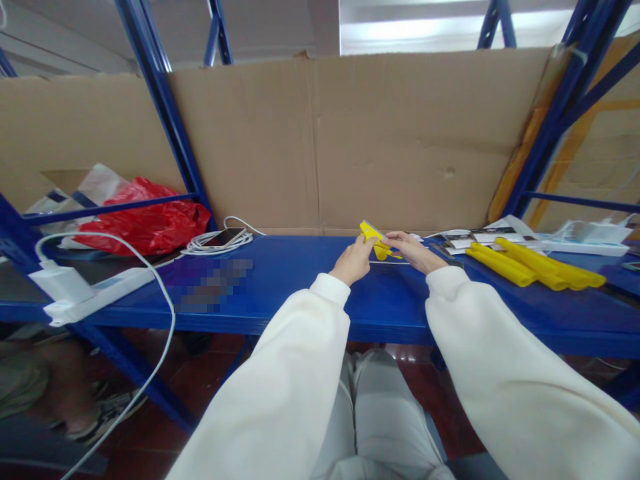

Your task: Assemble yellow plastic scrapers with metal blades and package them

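My left hand [351, 260] is closed around a small bright yellow piece [369, 231] with a clear or greyish strip along its upper edge. I cannot make out its exact kind. From the other side, the fingers of my right hand [411, 251] are closed at the strip end of the same piece. A looser yellow part hangs below, between the two hands. Both hands are just above the far half of the blue table [295, 280]. To the right lie several yellow rolled sheets or tubes [530, 265], apart from my hands.
On the left are a white power strip [107, 293], a red plastic bag [150, 212], and a phone [225, 238] on a coiled white cable. Papers [493, 233] and another power strip [585, 247] lie at right. Cardboard [390, 133] walls the back. Another person's leg [67, 380] shows lower left.
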A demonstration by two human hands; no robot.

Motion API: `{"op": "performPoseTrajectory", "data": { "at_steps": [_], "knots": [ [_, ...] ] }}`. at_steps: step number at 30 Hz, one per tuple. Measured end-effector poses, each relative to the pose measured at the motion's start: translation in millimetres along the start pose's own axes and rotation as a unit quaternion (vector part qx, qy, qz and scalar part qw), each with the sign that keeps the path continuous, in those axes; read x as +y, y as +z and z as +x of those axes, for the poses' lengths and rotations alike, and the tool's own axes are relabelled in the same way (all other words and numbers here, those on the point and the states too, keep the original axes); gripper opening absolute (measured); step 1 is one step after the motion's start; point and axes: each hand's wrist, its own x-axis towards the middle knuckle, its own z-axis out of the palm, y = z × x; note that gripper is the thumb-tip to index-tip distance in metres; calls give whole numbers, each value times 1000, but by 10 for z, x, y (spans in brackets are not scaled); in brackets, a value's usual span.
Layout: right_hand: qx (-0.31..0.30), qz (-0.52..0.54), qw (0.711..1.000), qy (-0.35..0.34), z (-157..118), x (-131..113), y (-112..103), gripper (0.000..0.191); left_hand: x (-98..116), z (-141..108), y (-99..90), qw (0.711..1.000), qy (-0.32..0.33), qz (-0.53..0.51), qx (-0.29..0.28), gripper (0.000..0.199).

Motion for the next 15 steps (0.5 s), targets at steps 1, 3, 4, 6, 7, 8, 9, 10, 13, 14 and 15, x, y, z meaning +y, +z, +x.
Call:
{"op": "performPoseTrajectory", "data": {
  "at_steps": [1,3,4,6,7,8,9,10,13,14,15],
  "knots": [
    [-7,5,1000,-1,2,1,-15,33,1,-2,0,1000,-3,7,8,62],
    [-26,8,1000,2,5,2,-40,31,9,-10,3,1000,-9,28,6,65],
    [-32,6,999,6,5,1,-47,29,14,-14,6,999,-11,40,-4,67],
    [-34,1,999,16,3,-6,-50,23,25,-19,13,998,-14,61,-26,71],
    [-30,0,999,20,1,-12,-47,20,29,-19,16,997,-14,66,-31,72],
    [-25,-1,999,23,-2,-20,-42,19,32,-15,21,997,-13,67,-31,73],
    [-19,1,1000,25,-5,-31,-37,19,32,-9,25,998,-10,64,-27,73],
    [-15,5,1000,25,-8,-42,-34,19,28,-2,32,998,-7,57,-22,72],
    [-18,15,999,22,-15,-76,-57,19,-5,24,63,1000,0,13,-2,68],
    [-22,17,999,20,-13,-83,-81,17,-25,33,79,1000,0,-9,7,67],
    [-22,18,999,16,-6,-84,-117,14,-48,41,95,999,-2,-34,20,65]
  ]
}}
